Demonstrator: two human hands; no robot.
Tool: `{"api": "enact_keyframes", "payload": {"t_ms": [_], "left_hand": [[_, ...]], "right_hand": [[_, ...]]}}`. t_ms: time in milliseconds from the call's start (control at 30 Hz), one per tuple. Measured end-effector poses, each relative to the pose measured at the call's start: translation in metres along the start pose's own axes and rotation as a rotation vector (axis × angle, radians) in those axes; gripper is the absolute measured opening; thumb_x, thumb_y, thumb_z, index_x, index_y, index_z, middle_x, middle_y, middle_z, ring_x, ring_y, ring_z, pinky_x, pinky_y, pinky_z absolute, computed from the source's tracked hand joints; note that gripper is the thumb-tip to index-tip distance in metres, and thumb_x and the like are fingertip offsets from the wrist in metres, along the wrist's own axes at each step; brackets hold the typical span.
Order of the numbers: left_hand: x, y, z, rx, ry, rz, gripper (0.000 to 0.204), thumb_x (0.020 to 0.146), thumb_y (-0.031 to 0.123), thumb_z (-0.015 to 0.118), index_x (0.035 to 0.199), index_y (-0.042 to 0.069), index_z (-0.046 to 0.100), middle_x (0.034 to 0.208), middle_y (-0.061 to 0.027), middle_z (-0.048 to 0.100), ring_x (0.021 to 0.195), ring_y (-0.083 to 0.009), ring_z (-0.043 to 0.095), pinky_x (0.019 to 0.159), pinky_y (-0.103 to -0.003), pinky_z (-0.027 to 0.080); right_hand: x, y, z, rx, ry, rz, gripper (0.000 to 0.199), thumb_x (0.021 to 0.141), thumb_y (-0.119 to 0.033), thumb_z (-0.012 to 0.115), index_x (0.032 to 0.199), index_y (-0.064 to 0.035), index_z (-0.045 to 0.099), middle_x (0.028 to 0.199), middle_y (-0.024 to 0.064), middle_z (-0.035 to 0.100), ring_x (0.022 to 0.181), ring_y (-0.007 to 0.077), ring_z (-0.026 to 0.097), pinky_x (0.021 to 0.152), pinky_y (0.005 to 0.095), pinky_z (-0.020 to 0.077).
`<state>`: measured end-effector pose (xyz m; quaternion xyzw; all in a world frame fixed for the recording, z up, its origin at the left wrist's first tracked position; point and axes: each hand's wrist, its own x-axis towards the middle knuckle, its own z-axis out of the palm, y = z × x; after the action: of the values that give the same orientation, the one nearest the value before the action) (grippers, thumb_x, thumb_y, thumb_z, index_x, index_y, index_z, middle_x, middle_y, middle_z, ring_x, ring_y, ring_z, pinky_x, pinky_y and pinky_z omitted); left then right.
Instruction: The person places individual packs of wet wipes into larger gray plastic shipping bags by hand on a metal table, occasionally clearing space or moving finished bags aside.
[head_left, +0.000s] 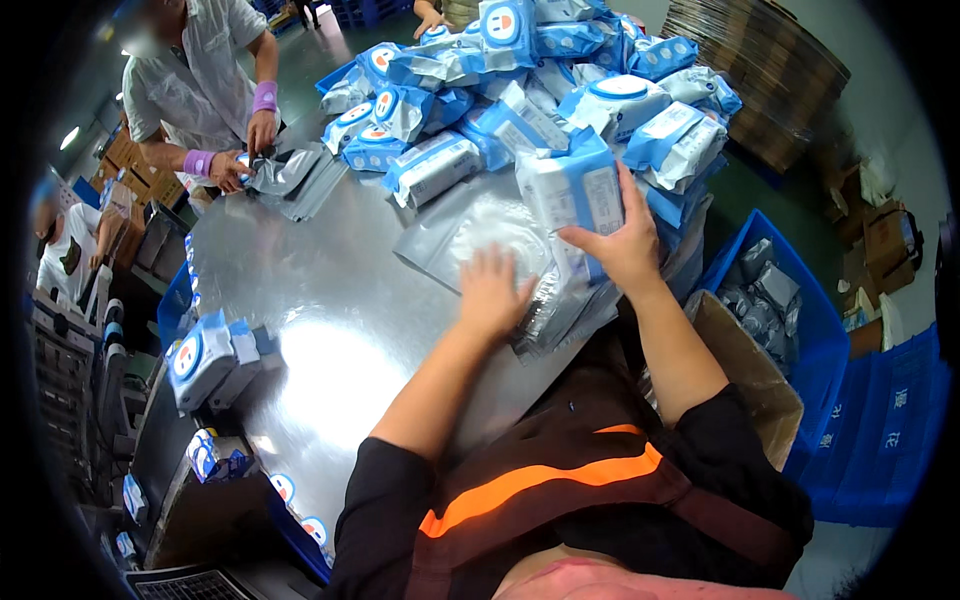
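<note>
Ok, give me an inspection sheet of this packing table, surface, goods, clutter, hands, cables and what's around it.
Surface: shiny metal table, glare near its middle.
Job's things: blue-and-white wipe pack held upright; flat silver bags beneath.
Clutter: large heap of wipe packs at the far end; two packs at the left edge.
Hands: left hand flat on the bags; right hand gripping the pack.
Cables: nothing seen.
Surroundings: blue crate of silver bags, cardboard box, co-worker handling bags.
</note>
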<state>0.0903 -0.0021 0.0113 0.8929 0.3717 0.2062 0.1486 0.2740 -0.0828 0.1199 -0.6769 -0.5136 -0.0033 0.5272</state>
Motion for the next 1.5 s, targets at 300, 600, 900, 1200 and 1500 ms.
{"api": "enact_keyframes", "payload": {"t_ms": [300,600,900,1200,1500], "left_hand": [[-0.017,-0.008,0.006,-0.095,-0.145,0.379,0.073,0.079,0.052,0.066,0.133,0.004,0.054,0.142,-0.0216,0.047,0.139,-0.0416,0.034,0.118,-0.055,0.018],[-0.001,-0.021,0.008,-0.189,-0.189,0.332,0.050,0.080,0.036,0.066,0.117,0.004,0.063,0.128,-0.0196,0.056,0.130,-0.0360,0.044,0.116,-0.055,0.026],[-0.008,-0.005,0.007,0.075,0.049,0.178,0.012,0.078,0.018,0.068,0.084,0.008,0.068,0.088,-0.0124,0.063,0.086,-0.0345,0.062,0.076,-0.043,0.054],[-0.015,-0.008,0.003,-0.032,0.027,0.164,0.011,0.081,0.016,0.064,0.082,0.005,0.064,0.087,-0.0161,0.063,0.085,-0.0372,0.062,0.076,-0.047,0.052],[-0.012,0.001,-0.003,-0.112,0.036,0.020,0.013,0.089,0.017,0.062,0.089,0.005,0.065,0.092,-0.0181,0.066,0.084,-0.0390,0.064,0.072,-0.048,0.051]], "right_hand": [[0.020,0.004,0.037,-0.296,-0.600,-0.326,0.086,0.065,-0.043,0.082,0.140,-0.0117,0.053,0.128,0.0178,0.053,0.116,0.0364,0.053,0.101,0.0449,0.0440],[0.019,0.069,0.019,-0.055,-0.907,0.181,0.098,0.070,-0.041,0.082,0.153,-0.0116,0.037,0.137,0.0220,0.055,0.124,0.0297,0.055,0.104,0.0347,0.0406],[-0.035,0.061,-0.052,0.376,-0.572,0.211,0.085,0.066,-0.026,0.088,0.141,-0.0085,0.054,0.138,0.0150,0.056,0.126,0.0257,0.053,0.106,0.0350,0.0396],[-0.050,0.046,-0.073,-0.175,-0.757,-0.245,0.071,0.058,-0.028,0.088,0.125,-0.0184,0.067,0.140,0.0155,0.054,0.123,0.0358,0.052,0.106,0.0437,0.0398],[-0.025,0.045,-0.086,-0.149,-0.554,-0.215,0.072,0.058,-0.026,0.088,0.126,-0.0180,0.067,0.139,0.0162,0.055,0.123,0.0360,0.052,0.106,0.0440,0.0398]]}}
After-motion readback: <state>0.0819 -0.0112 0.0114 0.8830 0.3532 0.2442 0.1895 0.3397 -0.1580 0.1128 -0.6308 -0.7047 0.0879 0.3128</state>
